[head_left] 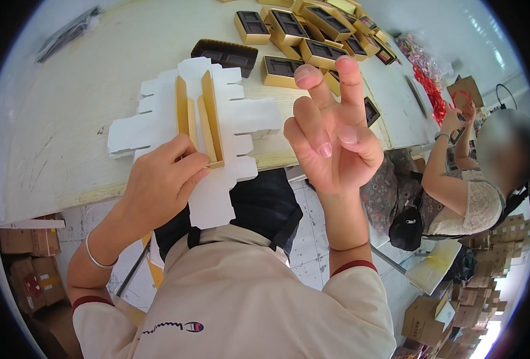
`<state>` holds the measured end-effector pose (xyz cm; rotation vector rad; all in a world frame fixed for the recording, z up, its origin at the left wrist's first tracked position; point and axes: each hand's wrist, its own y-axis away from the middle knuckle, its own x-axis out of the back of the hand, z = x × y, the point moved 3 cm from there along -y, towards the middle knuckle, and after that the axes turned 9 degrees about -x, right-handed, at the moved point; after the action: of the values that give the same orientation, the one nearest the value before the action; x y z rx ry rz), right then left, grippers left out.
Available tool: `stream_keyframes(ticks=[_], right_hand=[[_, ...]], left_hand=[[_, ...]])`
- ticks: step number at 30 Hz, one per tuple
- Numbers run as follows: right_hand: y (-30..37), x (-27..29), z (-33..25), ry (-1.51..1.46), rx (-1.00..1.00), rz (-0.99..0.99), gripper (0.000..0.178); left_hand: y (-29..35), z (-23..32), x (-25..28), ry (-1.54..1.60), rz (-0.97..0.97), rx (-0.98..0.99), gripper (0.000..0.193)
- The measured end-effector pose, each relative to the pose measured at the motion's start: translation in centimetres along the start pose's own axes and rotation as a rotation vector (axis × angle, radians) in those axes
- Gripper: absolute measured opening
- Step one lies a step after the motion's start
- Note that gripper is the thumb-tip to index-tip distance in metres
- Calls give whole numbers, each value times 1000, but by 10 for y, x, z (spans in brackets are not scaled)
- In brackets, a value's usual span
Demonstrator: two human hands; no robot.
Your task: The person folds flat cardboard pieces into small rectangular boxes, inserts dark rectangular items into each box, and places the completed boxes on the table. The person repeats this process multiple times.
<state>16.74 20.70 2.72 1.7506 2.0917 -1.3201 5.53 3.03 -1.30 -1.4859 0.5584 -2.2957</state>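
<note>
The fingers of the left hand (160,176) were closed on the near end of a narrow gold box (216,131), its long walls and flaps standing up. The fingers of the right hand (340,137) gripped nothing: held up well apart from the box, palm showing, two stretched away and spread while the others curled inward. Under the gold box lay a stack of white cut-out cardboard (136,134), one flap overhanging the near edge of the worktop (43,143). Just beyond the stack sat a dark moulded tray (241,57), and farther right were gold boxes with dark inserts (286,27). Near red ribbon (432,99), a co-worker (471,200) sat at the right; cartons (420,320) stood on the floor.
</note>
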Motion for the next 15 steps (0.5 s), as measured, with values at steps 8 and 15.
stream_keyframes(ticks=[8, 15], right_hand=[[-2, 0, 6, 81, 3, 30, 76], [-2, -3, 7, 58, -5, 54, 78]], left_hand=[[1, 0, 0, -1, 11, -19, 6], [1, -1, -1, 16, 32, -41, 7]])
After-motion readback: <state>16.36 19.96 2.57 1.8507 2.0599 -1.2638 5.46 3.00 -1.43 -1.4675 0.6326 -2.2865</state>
